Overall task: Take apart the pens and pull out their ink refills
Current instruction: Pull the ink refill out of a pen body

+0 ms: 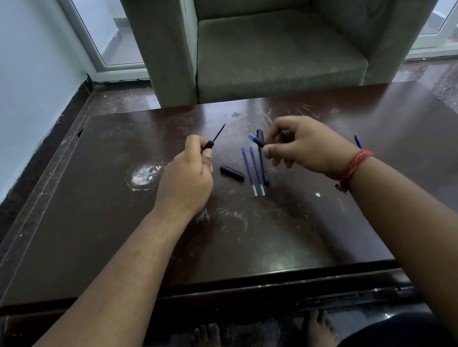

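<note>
Pen parts are held in both hands above the dark wooden table (pixel 113 213). The left hand (pixel 191 174) grips a black pen section (pixel 208 145) with curled fingers, and a thin dark refill (pixel 219 132) stands out from it, pointing up and away. The right hand (pixel 301 143) pinches a short black piece with a blue end (pixel 255 140) between thumb and fingers. Under this hand a black pen barrel (pixel 263 167) lies on the table. Just beside the barrel, two blue ink refills (pixel 252 171) lie side by side, almost parallel. A black pen cap (pixel 232 173) lies left of them, near the left hand. One more blue pen tip (pixel 357 141) shows behind the right wrist, which wears a red thread bracelet (pixel 355 165). A green armchair (pixel 265 42) stands beyond the table.
</note>
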